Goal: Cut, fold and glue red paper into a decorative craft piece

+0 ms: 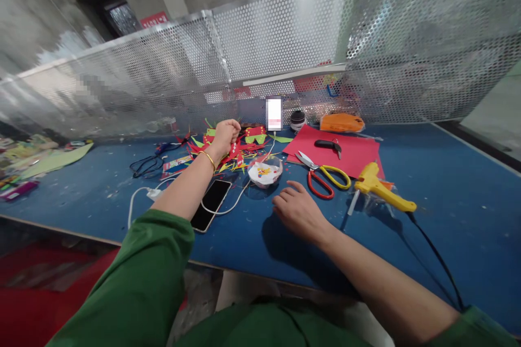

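Observation:
My left hand (pixel 227 135) is over a pile of red, yellow and green paper cuttings (pixel 230 162) at the back of the table. Its fingers are curled in, and anything between them is hidden. My right hand (pixel 299 210) hovers low above the blue table (pixel 244 246), fingers loosely bent and apart, with nothing in it. Just beyond it sits a clear bowl (pixel 280 165) with white lining and small red and yellow bits inside. Scissors (pixel 319 173) with one red and one yellow handle lie to its right. Red-and-green paper pieces (pixel 255 135) with dots lie right of my left hand.
A yellow glue gun (pixel 380 190) with a black cord lies at the right. Red paper sheets (pixel 350 149) carry a black-handled tool (pixel 328 145). A phone (pixel 211 205) and white cable lie under my left forearm. A perforated metal screen (pixel 280 38) borders the back.

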The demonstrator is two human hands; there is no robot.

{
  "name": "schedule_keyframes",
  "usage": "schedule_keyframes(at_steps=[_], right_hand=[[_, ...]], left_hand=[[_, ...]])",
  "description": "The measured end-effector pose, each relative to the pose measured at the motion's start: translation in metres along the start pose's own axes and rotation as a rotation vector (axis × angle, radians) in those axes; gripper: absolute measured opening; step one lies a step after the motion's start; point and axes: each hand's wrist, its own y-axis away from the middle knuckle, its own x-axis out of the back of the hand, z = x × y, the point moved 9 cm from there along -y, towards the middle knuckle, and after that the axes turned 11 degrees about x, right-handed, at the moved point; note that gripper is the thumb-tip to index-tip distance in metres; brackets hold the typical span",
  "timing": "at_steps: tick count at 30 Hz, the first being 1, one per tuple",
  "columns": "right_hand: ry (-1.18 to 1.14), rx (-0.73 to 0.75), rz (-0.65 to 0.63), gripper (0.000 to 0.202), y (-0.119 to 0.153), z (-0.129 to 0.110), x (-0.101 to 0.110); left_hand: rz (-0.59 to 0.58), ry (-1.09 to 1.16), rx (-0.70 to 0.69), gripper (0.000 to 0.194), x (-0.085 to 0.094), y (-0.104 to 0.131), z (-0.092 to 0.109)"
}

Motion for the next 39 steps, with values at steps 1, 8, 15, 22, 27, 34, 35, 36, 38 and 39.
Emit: schedule_keyframes(at_steps=[1, 8, 15, 22, 27, 34, 35, 36, 38, 39], right_hand=[[-0.048, -0.046, 0.041, 0.013, 0.001, 0.006, 0.005], [-0.459, -0.418, 0.354, 0.037, 0.006, 0.048, 0.031], [-0.881, -0.559, 0.346, 0.052, 0.002, 0.045, 0.014], [-0.820, -0.633, 0.420, 0.053, 0.017, 0.070, 0.030], [-0.656, -0.582, 0.337, 0.045, 0.017, 0.072, 0.029], [-0.409, -0.518, 0.193, 0.027, 0.015, 0.064, 0.035], [-0.387, -0.523, 0.192, 0.026, 0.016, 0.066, 0.036], [-0.368, -0.533, 0.197, 0.024, 0.018, 0.068, 0.038], [-0.330, -0.553, 0.214, 0.024, 0.021, 0.072, 0.041], [-0.310, -0.555, 0.222, 0.023, 0.021, 0.073, 0.042]], left_hand=[[-0.031, 0.051, -0.016, 0.011, -0.005, 0.011, 0.010], [-0.297, 0.256, -0.126, 0.021, -0.058, 0.120, 0.048], [-0.200, 0.160, -0.205, 0.016, -0.069, 0.148, 0.030], [0.085, -0.265, -0.337, 0.032, 0.004, 0.092, 0.042], [-0.012, -0.561, -0.526, 0.024, -0.030, 0.115, 0.043], [-0.492, -0.854, -0.876, 0.006, -0.116, 0.165, 0.033], [-0.482, -0.855, -0.870, 0.008, -0.116, 0.163, 0.033], [-0.467, -0.843, -0.854, 0.010, -0.115, 0.159, 0.033], [-0.454, -0.814, -0.809, 0.011, -0.111, 0.154, 0.031], [-0.456, -0.809, -0.787, 0.010, -0.110, 0.152, 0.029]])
